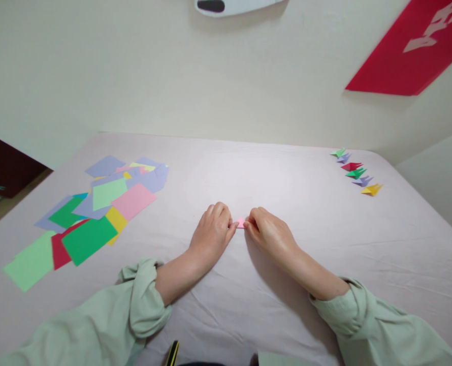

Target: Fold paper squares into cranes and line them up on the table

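A small folded piece of pink paper (240,223) is held between my two hands, low over the middle of the cloth-covered table. My left hand (213,226) pinches its left end between thumb and curled fingers. At the other end, my right hand (269,231) grips the paper the same way. Only the short middle stretch of the pink paper shows; its ends are hidden by my fingers.
Loose sheets of coloured paper (90,240) lie overlapping on the left of the table (218,168). Several small folded paper figures, a yellow one (371,190) nearest, stand in a row at the far right. A wall (172,76) rises behind.
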`<action>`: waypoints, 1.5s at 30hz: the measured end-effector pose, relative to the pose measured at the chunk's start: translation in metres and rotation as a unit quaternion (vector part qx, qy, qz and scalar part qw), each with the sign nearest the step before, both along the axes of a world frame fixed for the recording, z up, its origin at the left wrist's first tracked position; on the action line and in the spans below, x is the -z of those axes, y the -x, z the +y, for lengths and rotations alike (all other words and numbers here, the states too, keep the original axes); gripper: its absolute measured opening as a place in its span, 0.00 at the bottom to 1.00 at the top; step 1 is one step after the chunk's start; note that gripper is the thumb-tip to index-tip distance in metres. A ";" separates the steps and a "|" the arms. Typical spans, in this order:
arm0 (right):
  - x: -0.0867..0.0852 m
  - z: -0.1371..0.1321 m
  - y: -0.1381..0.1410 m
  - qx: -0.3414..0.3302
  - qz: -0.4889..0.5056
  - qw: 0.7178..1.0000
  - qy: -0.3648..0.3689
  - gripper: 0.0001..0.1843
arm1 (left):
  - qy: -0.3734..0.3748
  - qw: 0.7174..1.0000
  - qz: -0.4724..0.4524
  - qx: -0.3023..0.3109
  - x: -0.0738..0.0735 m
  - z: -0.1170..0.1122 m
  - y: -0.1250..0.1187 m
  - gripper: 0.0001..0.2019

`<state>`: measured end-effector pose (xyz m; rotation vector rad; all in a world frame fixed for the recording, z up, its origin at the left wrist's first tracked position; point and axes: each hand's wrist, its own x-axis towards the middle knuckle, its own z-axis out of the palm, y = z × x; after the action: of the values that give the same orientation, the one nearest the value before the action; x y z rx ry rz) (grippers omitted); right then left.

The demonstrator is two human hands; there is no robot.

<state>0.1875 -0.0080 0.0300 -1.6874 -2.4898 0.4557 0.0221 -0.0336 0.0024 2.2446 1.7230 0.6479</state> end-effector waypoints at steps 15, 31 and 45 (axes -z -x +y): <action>0.010 -0.002 -0.009 -0.024 0.084 0.996 -0.015 0.08 | 0.009 0.999 -0.040 0.022 -0.001 -0.001 -0.001 0.07; 0.011 -0.004 -0.007 0.003 0.368 0.920 0.134 0.06 | 0.046 0.959 -0.277 0.047 -0.007 -0.002 0.002 0.05; 0.009 -0.004 -0.005 -0.008 0.448 0.886 0.117 0.09 | 0.149 0.874 -0.462 -0.010 -0.007 0.000 0.004 0.07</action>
<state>0.1927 -0.0123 0.0208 -1.1000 -1.7890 1.2386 0.0177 -0.0338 0.0097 1.3260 1.2180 1.1219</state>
